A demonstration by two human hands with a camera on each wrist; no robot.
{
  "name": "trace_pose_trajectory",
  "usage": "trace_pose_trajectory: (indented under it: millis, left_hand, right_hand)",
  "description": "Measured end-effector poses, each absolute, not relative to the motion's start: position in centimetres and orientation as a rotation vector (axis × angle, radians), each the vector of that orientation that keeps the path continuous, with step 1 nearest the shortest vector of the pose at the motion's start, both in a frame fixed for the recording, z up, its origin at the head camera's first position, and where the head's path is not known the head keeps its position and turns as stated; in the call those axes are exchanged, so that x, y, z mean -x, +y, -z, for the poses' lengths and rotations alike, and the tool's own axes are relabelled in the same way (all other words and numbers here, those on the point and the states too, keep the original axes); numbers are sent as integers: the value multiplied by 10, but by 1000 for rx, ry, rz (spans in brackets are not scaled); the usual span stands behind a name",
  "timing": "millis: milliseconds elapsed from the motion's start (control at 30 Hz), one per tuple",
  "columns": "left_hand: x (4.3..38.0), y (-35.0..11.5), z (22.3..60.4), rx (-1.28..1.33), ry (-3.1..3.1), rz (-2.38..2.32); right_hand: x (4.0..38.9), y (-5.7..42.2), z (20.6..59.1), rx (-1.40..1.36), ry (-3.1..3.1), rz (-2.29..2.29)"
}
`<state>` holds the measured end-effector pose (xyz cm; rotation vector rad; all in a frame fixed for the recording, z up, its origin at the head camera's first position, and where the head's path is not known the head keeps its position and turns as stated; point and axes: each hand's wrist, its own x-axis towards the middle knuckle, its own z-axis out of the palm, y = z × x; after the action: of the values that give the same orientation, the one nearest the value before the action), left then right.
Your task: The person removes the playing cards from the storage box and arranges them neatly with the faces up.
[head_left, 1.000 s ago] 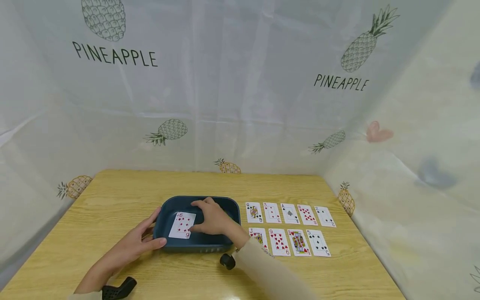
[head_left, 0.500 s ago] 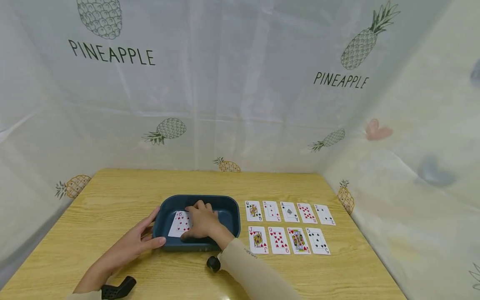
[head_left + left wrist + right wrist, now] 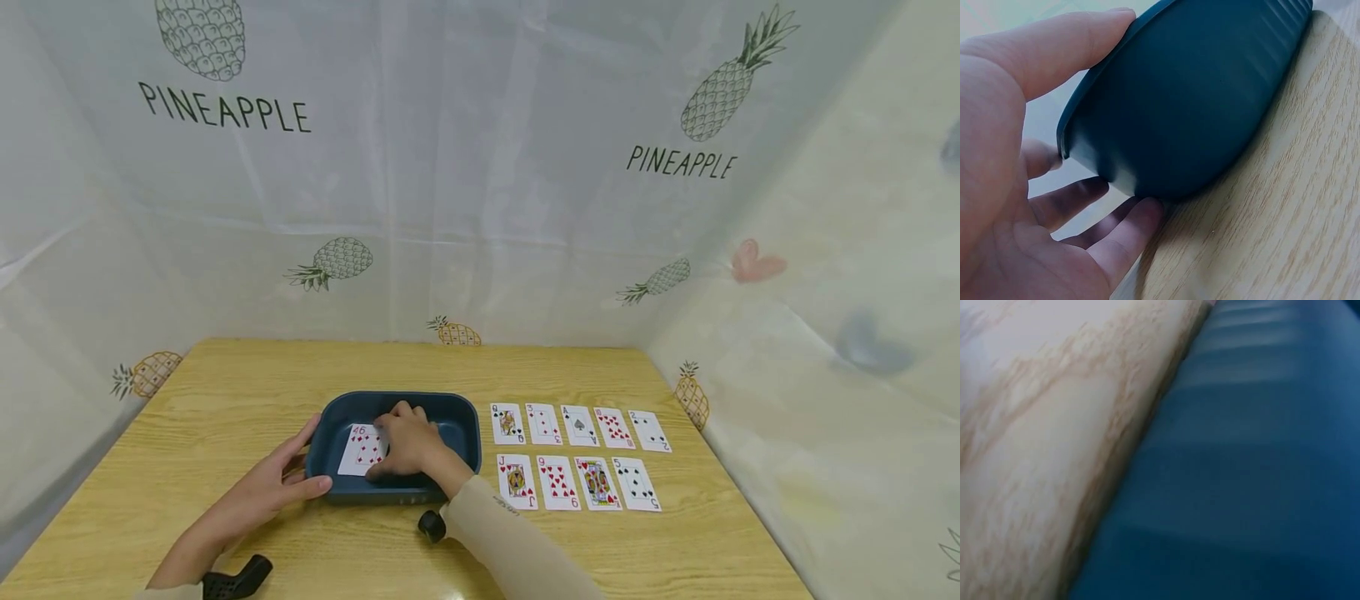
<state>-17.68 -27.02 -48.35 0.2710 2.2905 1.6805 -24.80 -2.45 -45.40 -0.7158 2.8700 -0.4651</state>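
Observation:
A dark blue oblong tub sits on the table. My left hand grips its left end; in the left wrist view the thumb rests at the rim and the fingers bear on the outer side. Inside the tub lie playing cards, the six of diamonds on top, with a card marked 4 showing along its left edge. Reaching into the tub, my right hand holds the six across its right part, thumb at the near edge and fingers at the far edge. The right wrist view shows only the tub's wall.
To the right of the tub, several playing cards lie face up in two rows, among them the ace of spades, the jack and the five. A pineapple-print curtain hangs behind the wooden table.
My right hand has moved left onto the cards and taken hold of the six of diamonds. The six has shifted slightly right, baring the 4 beneath. The left hand has stayed put.

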Motion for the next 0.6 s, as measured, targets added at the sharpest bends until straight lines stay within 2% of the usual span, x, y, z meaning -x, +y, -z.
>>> trace_pose_trajectory:
  millis: [600]
  left_hand:
    - [178,-271,485,-282,2288,-1682]
  right_hand:
    - [247,0,431,908,2818,584]
